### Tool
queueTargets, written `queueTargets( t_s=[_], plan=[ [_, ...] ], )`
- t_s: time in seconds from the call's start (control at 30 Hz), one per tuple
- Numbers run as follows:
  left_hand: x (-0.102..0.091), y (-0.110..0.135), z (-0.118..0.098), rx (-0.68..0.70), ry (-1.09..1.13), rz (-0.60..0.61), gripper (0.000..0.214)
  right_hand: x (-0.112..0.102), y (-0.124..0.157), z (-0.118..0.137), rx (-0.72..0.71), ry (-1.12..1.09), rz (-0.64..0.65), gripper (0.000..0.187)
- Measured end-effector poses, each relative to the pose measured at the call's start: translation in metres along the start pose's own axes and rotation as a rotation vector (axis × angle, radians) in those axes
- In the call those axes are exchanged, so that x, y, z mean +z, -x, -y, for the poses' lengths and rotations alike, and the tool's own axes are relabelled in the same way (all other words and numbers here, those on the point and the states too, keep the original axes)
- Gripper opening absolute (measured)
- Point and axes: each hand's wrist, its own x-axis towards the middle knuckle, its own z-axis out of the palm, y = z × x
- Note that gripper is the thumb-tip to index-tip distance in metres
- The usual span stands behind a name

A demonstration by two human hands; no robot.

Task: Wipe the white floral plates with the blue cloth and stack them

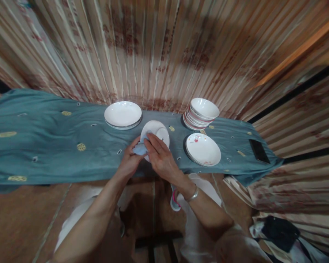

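Note:
My left hand grips the lower left edge of a white plate, held tilted above the blue cloth-covered table. My right hand presses a light blue cloth against the plate's face, fingers curled around the cloth. A silver bangle sits on my right wrist.
A stack of white plates stands at the back, left of my hands. A stack of bowls and a flowered plate stack are to the right. A black phone lies near the table's right end. Striped curtain hangs behind.

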Motion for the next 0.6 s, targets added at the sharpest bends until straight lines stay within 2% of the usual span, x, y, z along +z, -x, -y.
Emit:
queueTargets(
  t_s=[0.2, 0.4, 0.5, 0.6],
  plan=[
    [0.005, 0.005, -0.003, 0.011, -0.103, 0.150, 0.039, -0.007, -0.012, -0.010, 0.014, 0.002, -0.033, 0.046],
    [0.016, 0.019, -0.004, 0.022, -0.200, 0.230, 0.061, -0.020, -0.015, -0.022, 0.170, -0.098, -0.158, 0.047],
    [0.016, 0.022, -0.001, 0.097, -0.317, 0.262, 0.058, -0.024, -0.013, -0.025, 0.238, -0.173, -0.202, 0.047],
    [0.012, 0.023, 0.004, 0.231, -0.539, 0.274, 0.052, -0.025, -0.011, -0.029, 0.287, -0.246, -0.250, 0.046]
  ],
)
